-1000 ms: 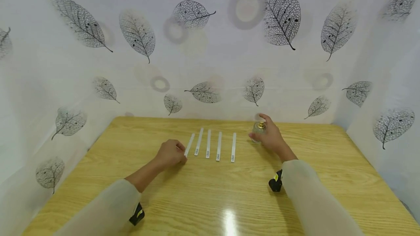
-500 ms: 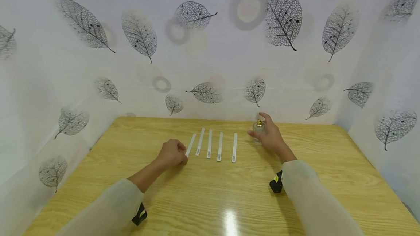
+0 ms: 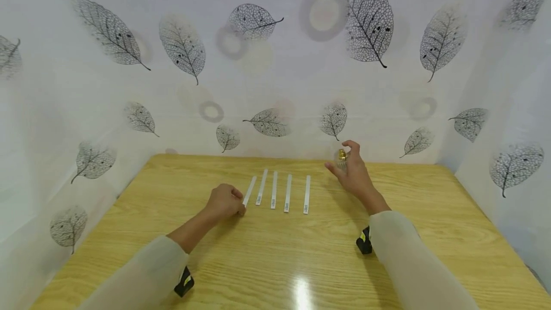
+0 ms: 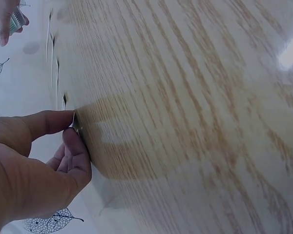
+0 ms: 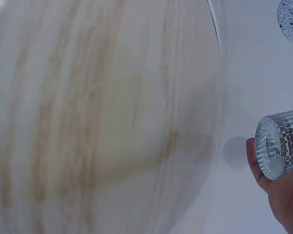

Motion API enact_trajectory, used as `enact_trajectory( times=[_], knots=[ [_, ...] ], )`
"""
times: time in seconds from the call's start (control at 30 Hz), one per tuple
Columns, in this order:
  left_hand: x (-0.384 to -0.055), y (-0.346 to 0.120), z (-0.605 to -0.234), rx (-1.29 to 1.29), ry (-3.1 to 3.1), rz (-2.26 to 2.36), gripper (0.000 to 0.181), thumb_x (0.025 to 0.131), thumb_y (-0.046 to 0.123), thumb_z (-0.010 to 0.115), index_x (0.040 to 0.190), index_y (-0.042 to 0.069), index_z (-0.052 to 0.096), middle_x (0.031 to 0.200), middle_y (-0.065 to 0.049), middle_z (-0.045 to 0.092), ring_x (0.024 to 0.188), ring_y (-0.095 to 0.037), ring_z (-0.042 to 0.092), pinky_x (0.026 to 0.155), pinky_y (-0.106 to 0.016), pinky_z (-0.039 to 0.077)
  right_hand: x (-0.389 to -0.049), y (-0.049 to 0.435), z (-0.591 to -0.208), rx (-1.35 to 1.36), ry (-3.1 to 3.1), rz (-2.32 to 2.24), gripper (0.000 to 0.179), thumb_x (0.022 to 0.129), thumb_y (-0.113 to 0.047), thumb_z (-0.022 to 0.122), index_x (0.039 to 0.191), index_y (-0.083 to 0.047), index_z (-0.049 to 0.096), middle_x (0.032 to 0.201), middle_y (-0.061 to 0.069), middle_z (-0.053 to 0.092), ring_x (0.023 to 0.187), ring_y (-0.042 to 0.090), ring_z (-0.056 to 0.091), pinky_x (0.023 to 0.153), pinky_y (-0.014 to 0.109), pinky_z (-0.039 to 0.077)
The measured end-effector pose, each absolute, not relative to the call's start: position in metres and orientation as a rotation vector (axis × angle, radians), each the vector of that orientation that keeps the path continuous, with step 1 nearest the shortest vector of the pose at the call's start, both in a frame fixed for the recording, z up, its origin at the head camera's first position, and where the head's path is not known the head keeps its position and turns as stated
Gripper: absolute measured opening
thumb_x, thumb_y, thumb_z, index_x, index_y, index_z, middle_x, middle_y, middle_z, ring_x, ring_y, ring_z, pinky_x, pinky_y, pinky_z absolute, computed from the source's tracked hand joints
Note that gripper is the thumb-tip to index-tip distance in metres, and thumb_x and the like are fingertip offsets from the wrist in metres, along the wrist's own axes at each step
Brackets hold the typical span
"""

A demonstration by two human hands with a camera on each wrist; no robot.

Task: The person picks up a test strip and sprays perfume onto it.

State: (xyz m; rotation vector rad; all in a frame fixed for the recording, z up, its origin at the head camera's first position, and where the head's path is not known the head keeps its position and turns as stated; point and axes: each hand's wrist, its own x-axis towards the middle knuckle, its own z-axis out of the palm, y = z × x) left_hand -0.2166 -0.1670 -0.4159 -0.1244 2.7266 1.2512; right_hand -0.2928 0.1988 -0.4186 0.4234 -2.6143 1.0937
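Observation:
In the head view, my left hand point(image 3: 225, 202) pinches the near end of the leftmost white paper strip point(image 3: 250, 188), which lies at a slant on the table. Thumb and forefinger meet at that strip's edge in the left wrist view. Several more white strips point(image 3: 273, 190) with small dark print lie in a row to its right. My right hand point(image 3: 356, 176) holds a clear glass perfume bottle point(image 5: 278, 146) above the table, its ribbed base showing in the right wrist view. The forefinger bends near the bottle's gold spray top point(image 3: 342, 155); the palm partly hides the glass.
The wood-grain table point(image 3: 258, 262) runs back to a pale curtain point(image 3: 275, 75) with a leaf print, which also stands at both sides. A black wrist device point(image 3: 364, 240) hangs under the right sleeve, and another black device point(image 3: 184, 282) under the left.
My right hand has raised the perfume bottle off the table and tilted it a little. The left hand stays at the leftmost strip, and the strips have not moved.

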Motion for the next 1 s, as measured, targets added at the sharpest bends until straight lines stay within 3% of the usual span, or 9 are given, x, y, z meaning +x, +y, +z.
enact_trajectory(
  times=[0.13,0.23,0.33,0.53,0.8,1.0],
  knots=[
    [-0.217,-0.166,-0.416,-0.154,2.725,1.236,0.031,0.073,-0.001,0.084,0.101,-0.004,0.070,0.100,-0.015,0.070,0.088,-0.026,0.066,0.072,-0.035,0.059,-0.292,0.198,-0.414,0.437,-2.585,1.042,0.070,0.101,-0.032,0.067,0.146,-0.009,0.019,0.109,0.025,0.051,0.069,0.028,0.046,0.063,0.043,0.041],
    [-0.217,-0.166,-0.416,-0.169,2.724,1.224,0.032,0.073,0.000,0.085,0.101,-0.004,0.070,0.101,-0.015,0.069,0.088,-0.026,0.066,0.073,-0.035,0.059,-0.290,0.196,-0.411,0.461,-2.555,1.004,0.065,0.102,-0.028,0.066,0.145,-0.007,0.022,0.124,0.027,0.046,0.076,0.032,0.048,0.067,0.045,0.042],
    [-0.217,-0.166,-0.416,-0.168,2.714,1.231,0.033,0.073,-0.001,0.084,0.102,-0.004,0.070,0.101,-0.016,0.069,0.088,-0.026,0.066,0.072,-0.035,0.059,-0.287,0.195,-0.409,0.476,-2.532,0.979,0.061,0.102,-0.023,0.066,0.143,-0.006,0.024,0.128,0.028,0.043,0.086,0.036,0.046,0.072,0.050,0.040],
    [-0.217,-0.166,-0.416,-0.147,2.705,1.248,0.033,0.073,-0.001,0.083,0.102,-0.005,0.070,0.101,-0.016,0.069,0.087,-0.026,0.066,0.072,-0.035,0.059,-0.285,0.193,-0.405,0.455,-2.555,0.889,0.054,0.101,-0.020,0.066,0.140,-0.007,0.031,0.121,0.027,0.046,0.099,0.044,0.045,0.076,0.054,0.043],
    [-0.220,-0.168,-0.415,-0.145,2.652,1.300,0.028,0.075,-0.004,0.081,0.101,-0.006,0.070,0.096,-0.016,0.069,0.081,-0.023,0.067,0.069,-0.032,0.059,-0.283,0.189,-0.405,0.462,-2.540,0.665,0.052,0.099,-0.020,0.070,0.136,-0.012,0.034,0.111,0.025,0.049,0.092,0.043,0.048,0.072,0.056,0.043],
    [-0.224,-0.170,-0.414,-0.184,2.577,1.344,0.026,0.078,-0.006,0.079,0.102,-0.008,0.071,0.096,-0.016,0.071,0.073,-0.018,0.070,0.065,-0.029,0.060,-0.283,0.188,-0.407,0.492,-2.459,0.579,0.055,0.096,-0.016,0.073,0.133,-0.016,0.032,0.105,0.025,0.050,0.084,0.040,0.046,0.064,0.051,0.040]
  ],
)
